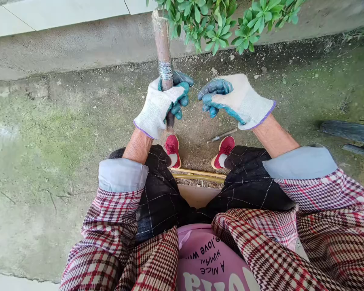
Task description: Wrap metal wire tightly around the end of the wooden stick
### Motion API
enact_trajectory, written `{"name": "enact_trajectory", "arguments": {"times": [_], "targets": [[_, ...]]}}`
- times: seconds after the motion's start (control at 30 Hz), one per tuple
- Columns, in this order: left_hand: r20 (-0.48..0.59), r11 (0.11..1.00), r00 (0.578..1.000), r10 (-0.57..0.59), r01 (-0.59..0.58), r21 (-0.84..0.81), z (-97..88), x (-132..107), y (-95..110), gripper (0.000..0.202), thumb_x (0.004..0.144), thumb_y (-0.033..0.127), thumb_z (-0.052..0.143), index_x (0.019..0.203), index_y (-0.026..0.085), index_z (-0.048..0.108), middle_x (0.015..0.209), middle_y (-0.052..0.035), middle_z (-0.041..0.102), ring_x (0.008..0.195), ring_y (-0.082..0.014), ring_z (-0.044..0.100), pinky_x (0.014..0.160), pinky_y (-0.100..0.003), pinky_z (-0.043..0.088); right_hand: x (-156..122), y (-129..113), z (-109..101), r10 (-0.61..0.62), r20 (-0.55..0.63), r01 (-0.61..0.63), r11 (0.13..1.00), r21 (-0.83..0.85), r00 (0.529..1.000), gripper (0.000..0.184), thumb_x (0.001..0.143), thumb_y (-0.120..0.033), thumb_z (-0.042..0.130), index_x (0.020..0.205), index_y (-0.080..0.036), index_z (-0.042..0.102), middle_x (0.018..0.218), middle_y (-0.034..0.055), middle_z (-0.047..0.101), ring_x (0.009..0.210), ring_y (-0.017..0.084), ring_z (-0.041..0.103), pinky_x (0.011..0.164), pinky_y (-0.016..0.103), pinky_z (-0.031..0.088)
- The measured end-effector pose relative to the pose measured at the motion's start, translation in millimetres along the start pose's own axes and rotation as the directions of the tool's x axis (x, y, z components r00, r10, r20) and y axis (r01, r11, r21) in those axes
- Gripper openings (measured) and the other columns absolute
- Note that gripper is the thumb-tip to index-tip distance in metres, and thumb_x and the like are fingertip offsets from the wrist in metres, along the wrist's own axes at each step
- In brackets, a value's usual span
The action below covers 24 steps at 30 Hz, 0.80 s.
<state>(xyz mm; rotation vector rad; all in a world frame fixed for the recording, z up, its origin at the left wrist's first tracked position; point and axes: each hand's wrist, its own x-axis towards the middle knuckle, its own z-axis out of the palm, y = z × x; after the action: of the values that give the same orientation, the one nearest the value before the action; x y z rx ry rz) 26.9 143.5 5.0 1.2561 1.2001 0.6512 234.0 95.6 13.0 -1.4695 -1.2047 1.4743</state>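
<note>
My left hand, in a white glove with a blue-green coated palm, is wrapped round a brown wooden stick held roughly upright in the picture. Just above that fist, a band of silvery wire is coiled tightly round the stick. From the coil a thin wire strand runs across to my right hand, gloved the same way. There the thumb and fingers are pinched on the strand's end. The stick's lower end comes out below my left hand.
Green leafy branches hang at the top by a concrete ledge. A thin rod with a wrapped end lies on the dirt near my red shoes. A dark object, partly cut off, is at the right edge.
</note>
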Motion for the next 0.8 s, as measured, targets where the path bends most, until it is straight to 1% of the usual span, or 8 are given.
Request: {"name": "enact_trajectory", "arguments": {"times": [0.1,0.2,0.3,0.4,0.53,0.67,0.73,0.8], "targets": [[0.020,0.994,0.998,-0.051,0.049,0.101,-2.0,-5.2,5.8,0.044,0.079,0.056,0.070,0.122,0.046,0.075,0.091,0.0012,0.082,0.110,-0.0317,0.074,0.079,-0.050,0.064,-0.2,1.0,-0.5,-0.020,-0.018,0.019,0.997,-0.072,1.000,0.025,0.072,-0.050,0.095,0.076,-0.039,0.074,0.081,-0.0012,0.076,0.078,0.026,0.070,0.067,0.041,0.061],[0.030,0.991,0.997,-0.071,0.067,0.115,-1.6,-6.0,6.9,0.051,0.079,0.057,0.068,0.129,0.047,0.073,0.092,0.0029,0.084,0.112,-0.0311,0.073,0.084,-0.051,0.065,0.8,5.3,-0.7,-0.066,-0.049,0.058,0.987,-0.149,0.997,0.015,0.079,-0.042,0.089,0.079,-0.037,0.075,0.079,-0.0006,0.076,0.073,0.023,0.070,0.064,0.039,0.058],[0.026,0.994,0.997,-0.069,0.067,0.089,-1.0,-5.4,5.8,0.043,0.078,0.053,0.070,0.119,0.043,0.075,0.096,0.0034,0.084,0.107,-0.0287,0.073,0.082,-0.048,0.064,0.4,7.7,-0.9,-0.106,-0.060,0.085,0.957,-0.276,0.993,0.008,0.084,-0.038,0.082,0.082,-0.034,0.075,0.079,0.0011,0.077,0.072,0.023,0.071,0.066,0.038,0.058],[0.030,0.996,0.998,-0.058,0.056,0.076,-2.0,-5.3,5.8,0.033,0.076,0.051,0.070,0.107,0.042,0.077,0.102,0.0026,0.084,0.100,-0.0280,0.074,0.080,-0.048,0.064,-1.5,7.1,-1.0,-0.145,-0.039,0.120,0.920,-0.374,0.989,0.006,0.088,-0.040,0.076,0.087,-0.034,0.076,0.082,0.0027,0.079,0.074,0.024,0.071,0.069,0.040,0.059],[0.032,0.992,0.998,-0.060,0.056,0.114,-3.4,-3.3,4.6,0.034,0.076,0.053,0.066,0.107,0.044,0.077,0.113,0.0048,0.085,0.094,-0.0272,0.074,0.078,-0.049,0.063,-3.1,5.4,0.3,-0.111,-0.039,0.091,0.935,-0.341,0.993,0.005,0.090,-0.038,0.078,0.091,-0.034,0.079,0.084,0.0036,0.080,0.078,0.026,0.074,0.065,0.039,0.059],[0.020,0.999,1.000,-0.014,0.013,0.029,-2.3,-0.3,0.8,0.026,0.076,0.048,0.068,0.099,0.038,0.077,0.121,0.0053,0.084,0.081,-0.0223,0.068,0.076,-0.048,0.061,-1.5,7.2,0.7,-0.080,-0.045,0.065,0.959,-0.276,0.996,0.005,0.089,-0.036,0.083,0.093,-0.033,0.082,0.081,0.0015,0.080,0.077,0.024,0.075,0.059,0.035,0.058],[0.039,1.000,0.999,-0.007,0.007,0.022,-2.0,0.2,-0.6,0.023,0.079,0.048,0.069,0.098,0.037,0.076,0.124,0.0057,0.084,0.083,-0.0216,0.068,0.076,-0.046,0.059,-0.4,9.1,-0.3,-0.078,-0.042,0.064,0.962,-0.266,0.996,0.007,0.088,-0.038,0.084,0.092,-0.034,0.081,0.081,0.0006,0.080,0.079,0.024,0.075,0.060,0.034,0.058],[0.045,0.999,0.999,-0.016,0.014,0.037,-2.3,-0.3,-1.0,0.026,0.079,0.050,0.068,0.101,0.038,0.075,0.124,0.0068,0.084,0.085,-0.0214,0.068,0.075,-0.044,0.059,0.3,11.0,-1.6,-0.090,-0.030,0.078,0.954,-0.289,0.995,0.007,0.089,-0.042,0.082,0.092,-0.036,0.080,0.083,0.0005,0.081,0.081,0.025,0.076,0.062,0.036,0.059]]}}
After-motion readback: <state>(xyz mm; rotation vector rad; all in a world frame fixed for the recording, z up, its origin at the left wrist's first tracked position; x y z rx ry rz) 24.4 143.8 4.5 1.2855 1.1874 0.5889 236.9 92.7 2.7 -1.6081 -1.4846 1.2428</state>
